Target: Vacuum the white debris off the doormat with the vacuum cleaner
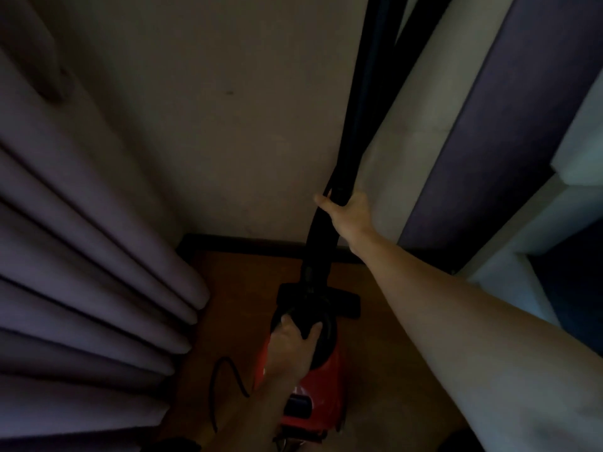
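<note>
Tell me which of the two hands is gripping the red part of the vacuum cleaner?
The left hand, low on the red vacuum cleaner body. The right hand grips the black tube higher up.

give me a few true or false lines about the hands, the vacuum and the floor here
1. The right hand grips the black wand. True.
2. The left hand is on the curtain. False: it holds the handle on top of the red vacuum cleaner.
3. The vacuum's body is blue. False: it is red with black parts.
4. A black cord lies on the wooden floor left of the vacuum. True.
5. The doormat lies in front of the vacuum. False: no doormat is in view.
</note>
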A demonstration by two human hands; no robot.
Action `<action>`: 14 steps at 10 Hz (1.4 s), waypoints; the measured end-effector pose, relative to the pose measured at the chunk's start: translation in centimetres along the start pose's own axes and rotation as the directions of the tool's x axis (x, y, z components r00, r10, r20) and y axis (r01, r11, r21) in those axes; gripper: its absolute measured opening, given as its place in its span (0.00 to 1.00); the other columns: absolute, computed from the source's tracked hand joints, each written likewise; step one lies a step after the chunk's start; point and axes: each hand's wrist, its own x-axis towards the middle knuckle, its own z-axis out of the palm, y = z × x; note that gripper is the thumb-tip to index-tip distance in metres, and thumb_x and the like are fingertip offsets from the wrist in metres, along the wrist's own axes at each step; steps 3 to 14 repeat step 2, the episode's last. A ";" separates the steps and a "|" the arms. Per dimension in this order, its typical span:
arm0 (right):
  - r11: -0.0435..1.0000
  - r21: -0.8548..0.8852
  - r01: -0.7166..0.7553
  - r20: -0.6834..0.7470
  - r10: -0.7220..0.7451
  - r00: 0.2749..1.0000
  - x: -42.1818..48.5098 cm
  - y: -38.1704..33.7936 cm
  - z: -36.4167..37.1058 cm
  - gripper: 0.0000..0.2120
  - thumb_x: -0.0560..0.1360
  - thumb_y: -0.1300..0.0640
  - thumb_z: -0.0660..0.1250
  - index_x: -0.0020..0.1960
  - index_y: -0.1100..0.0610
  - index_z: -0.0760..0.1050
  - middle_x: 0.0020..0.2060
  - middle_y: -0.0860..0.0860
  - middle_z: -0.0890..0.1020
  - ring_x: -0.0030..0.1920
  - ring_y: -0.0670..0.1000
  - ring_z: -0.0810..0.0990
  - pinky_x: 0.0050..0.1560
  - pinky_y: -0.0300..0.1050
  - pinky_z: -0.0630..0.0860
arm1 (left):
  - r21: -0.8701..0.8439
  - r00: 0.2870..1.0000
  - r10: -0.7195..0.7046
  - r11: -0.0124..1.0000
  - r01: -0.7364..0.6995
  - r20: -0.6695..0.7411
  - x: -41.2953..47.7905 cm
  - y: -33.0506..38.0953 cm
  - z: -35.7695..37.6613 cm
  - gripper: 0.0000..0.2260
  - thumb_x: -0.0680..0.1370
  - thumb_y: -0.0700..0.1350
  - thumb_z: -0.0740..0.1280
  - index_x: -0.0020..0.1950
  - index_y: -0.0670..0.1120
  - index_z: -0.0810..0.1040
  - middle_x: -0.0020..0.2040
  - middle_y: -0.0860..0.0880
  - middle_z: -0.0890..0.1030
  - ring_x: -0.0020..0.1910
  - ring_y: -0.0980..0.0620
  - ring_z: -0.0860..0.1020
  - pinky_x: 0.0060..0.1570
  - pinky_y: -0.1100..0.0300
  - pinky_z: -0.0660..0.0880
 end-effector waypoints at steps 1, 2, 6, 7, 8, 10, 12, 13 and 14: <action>0.988 -0.139 -0.073 0.002 0.074 0.997 -1.0 -0.8 -0.8 0.23 0.78 0.50 0.73 0.69 0.57 0.72 0.60 0.50 0.79 0.60 0.50 0.78 0.60 0.45 0.76 | 0.088 0.999 0.032 0.996 -0.034 0.018 -0.1 -0.1 -1.2 0.30 0.78 0.62 0.63 0.67 0.39 0.69 0.63 0.42 0.75 0.60 0.45 0.76 0.59 0.53 0.76; 0.915 -0.397 -0.065 0.007 0.074 0.997 -2.3 -1.0 -2.4 0.23 0.80 0.49 0.70 0.70 0.58 0.70 0.63 0.54 0.79 0.61 0.55 0.79 0.53 0.43 0.74 | 0.318 0.998 0.040 0.947 -0.055 0.054 -0.5 0.8 -2.6 0.31 0.79 0.63 0.59 0.70 0.40 0.67 0.65 0.42 0.72 0.63 0.44 0.73 0.61 0.54 0.72; 0.915 -0.397 -0.065 0.007 0.074 0.997 -2.3 -1.0 -2.4 0.23 0.80 0.49 0.70 0.70 0.58 0.70 0.63 0.54 0.79 0.61 0.55 0.79 0.53 0.43 0.74 | 0.318 0.998 0.040 0.947 -0.055 0.054 -0.5 0.8 -2.6 0.31 0.79 0.63 0.59 0.70 0.40 0.67 0.65 0.42 0.72 0.63 0.44 0.73 0.61 0.54 0.72; 0.915 -0.397 -0.065 0.007 0.074 0.997 -2.3 -1.0 -2.4 0.23 0.80 0.49 0.70 0.70 0.58 0.70 0.63 0.54 0.79 0.61 0.55 0.79 0.53 0.43 0.74 | 0.318 0.998 0.040 0.947 -0.055 0.054 -0.5 0.8 -2.6 0.31 0.79 0.63 0.59 0.70 0.40 0.67 0.65 0.42 0.72 0.63 0.44 0.73 0.61 0.54 0.72; 0.915 -0.397 -0.065 0.007 0.074 0.997 -2.3 -1.0 -2.4 0.23 0.80 0.49 0.70 0.70 0.58 0.70 0.63 0.54 0.79 0.61 0.55 0.79 0.53 0.43 0.74 | 0.318 0.998 0.040 0.947 -0.055 0.054 -0.5 0.8 -2.6 0.31 0.79 0.63 0.59 0.70 0.40 0.67 0.65 0.42 0.72 0.63 0.44 0.73 0.61 0.54 0.72; 0.915 -0.397 -0.065 0.007 0.074 0.997 -2.3 -1.0 -2.4 0.23 0.80 0.49 0.70 0.70 0.58 0.70 0.63 0.54 0.79 0.61 0.55 0.79 0.53 0.43 0.74 | 0.318 0.998 0.040 0.947 -0.055 0.054 -0.5 0.8 -2.6 0.31 0.79 0.63 0.59 0.70 0.40 0.67 0.65 0.42 0.72 0.63 0.44 0.73 0.61 0.54 0.72; 0.915 -0.397 -0.065 0.007 0.074 0.997 -2.3 -1.0 -2.4 0.23 0.80 0.49 0.70 0.70 0.58 0.70 0.63 0.54 0.79 0.61 0.55 0.79 0.53 0.43 0.74 | 0.318 0.998 0.040 0.947 -0.055 0.054 -0.5 0.8 -2.6 0.31 0.79 0.63 0.59 0.70 0.40 0.67 0.65 0.42 0.72 0.63 0.44 0.73 0.61 0.54 0.72; 0.915 -0.397 -0.065 0.007 0.074 0.997 -2.3 -1.0 -2.4 0.23 0.80 0.49 0.70 0.70 0.58 0.70 0.63 0.54 0.79 0.61 0.55 0.79 0.53 0.43 0.74 | 0.318 0.998 0.040 0.947 -0.055 0.054 -0.5 0.8 -2.6 0.31 0.79 0.63 0.59 0.70 0.40 0.67 0.65 0.42 0.72 0.63 0.44 0.73 0.61 0.54 0.72; 0.915 -0.397 -0.065 0.007 0.074 0.997 -2.3 -1.0 -2.4 0.23 0.80 0.49 0.70 0.70 0.58 0.70 0.63 0.54 0.79 0.61 0.55 0.79 0.53 0.43 0.74 | 0.318 0.998 0.040 0.947 -0.055 0.054 -0.5 0.8 -2.6 0.31 0.79 0.63 0.59 0.70 0.40 0.67 0.65 0.42 0.72 0.63 0.44 0.73 0.61 0.54 0.72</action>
